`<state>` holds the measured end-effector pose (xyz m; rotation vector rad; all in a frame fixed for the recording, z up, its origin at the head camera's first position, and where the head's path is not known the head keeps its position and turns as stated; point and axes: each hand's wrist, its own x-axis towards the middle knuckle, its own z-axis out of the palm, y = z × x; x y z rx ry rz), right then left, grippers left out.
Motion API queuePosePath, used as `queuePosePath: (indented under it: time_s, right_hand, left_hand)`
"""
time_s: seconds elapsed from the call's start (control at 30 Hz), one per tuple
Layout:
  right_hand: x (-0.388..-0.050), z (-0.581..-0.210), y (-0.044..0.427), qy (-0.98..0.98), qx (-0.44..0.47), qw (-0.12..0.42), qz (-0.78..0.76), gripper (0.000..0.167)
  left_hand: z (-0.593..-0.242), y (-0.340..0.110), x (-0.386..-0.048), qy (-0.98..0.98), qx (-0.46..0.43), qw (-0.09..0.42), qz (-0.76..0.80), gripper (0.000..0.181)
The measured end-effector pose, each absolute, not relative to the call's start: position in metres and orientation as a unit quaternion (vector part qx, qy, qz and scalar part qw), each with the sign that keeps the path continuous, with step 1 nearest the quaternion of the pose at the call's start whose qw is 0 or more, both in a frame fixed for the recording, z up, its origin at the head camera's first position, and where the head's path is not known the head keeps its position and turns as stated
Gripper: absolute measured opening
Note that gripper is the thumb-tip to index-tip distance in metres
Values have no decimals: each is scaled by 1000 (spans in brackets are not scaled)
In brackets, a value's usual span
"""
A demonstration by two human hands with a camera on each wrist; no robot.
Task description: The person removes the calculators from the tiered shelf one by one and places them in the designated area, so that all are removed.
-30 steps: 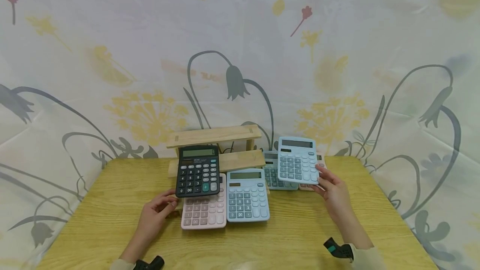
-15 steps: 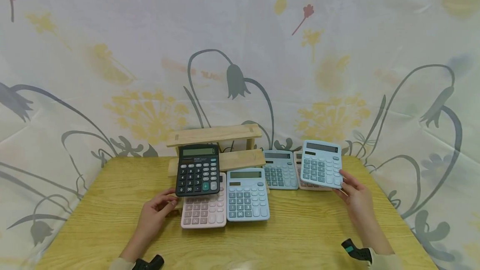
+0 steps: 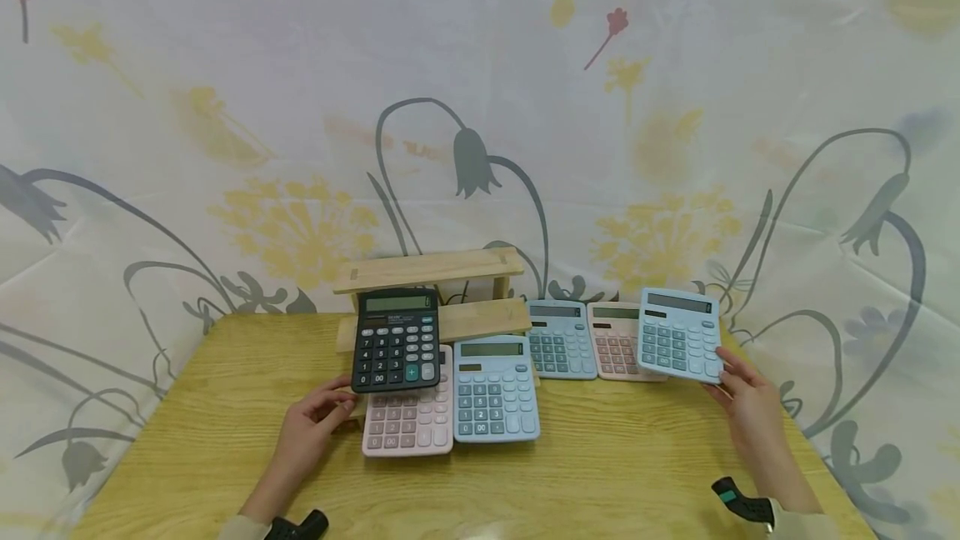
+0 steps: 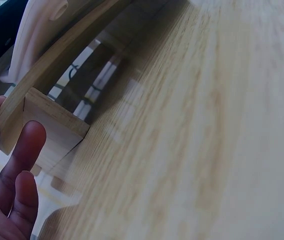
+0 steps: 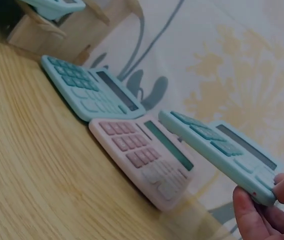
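Carried rightward, the light blue calculator (image 3: 679,336) is now at the right end of the back row, pinched at its lower right corner by the fingers of the right hand (image 3: 753,411); this uncovers the pink calculator (image 3: 617,344) (bar its right edge), which likely limits room leftward. The left hand (image 3: 311,419) is at the wooden rack (image 3: 427,271); I cannot tell whether its fingers pinch it. A black calculator (image 3: 396,342) leans there.
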<state>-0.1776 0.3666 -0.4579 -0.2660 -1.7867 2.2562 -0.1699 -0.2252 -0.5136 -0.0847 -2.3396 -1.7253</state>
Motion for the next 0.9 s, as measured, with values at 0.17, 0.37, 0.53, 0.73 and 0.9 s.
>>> queuePosePath:
  time_s: [0.17, 0.37, 0.53, 0.73, 0.9]
  right_hand:
    - [-177, -458, 378, -623, -131, 129, 761, 45]
    - [-178, -459, 394, -622, -173, 134, 752, 46]
    - [-180, -464, 407, -638, -191, 137, 734, 47]
    - [-182, -468, 417, -639, -210, 135, 727, 49]
    - [-184, -471, 422, -635, -213, 123, 732, 50]
  left_hand:
    - [-513, -224, -168, -782, -30, 114, -612, 8]
    - [-513, -221, -166, -769, -34, 111, -629, 9]
    - [-513, -221, -165, -771, -31, 111, -627, 8]
    - [-511, -222, -167, -785, -30, 114, -608, 8]
    - [-512, -224, -168, -788, -41, 124, -602, 7]
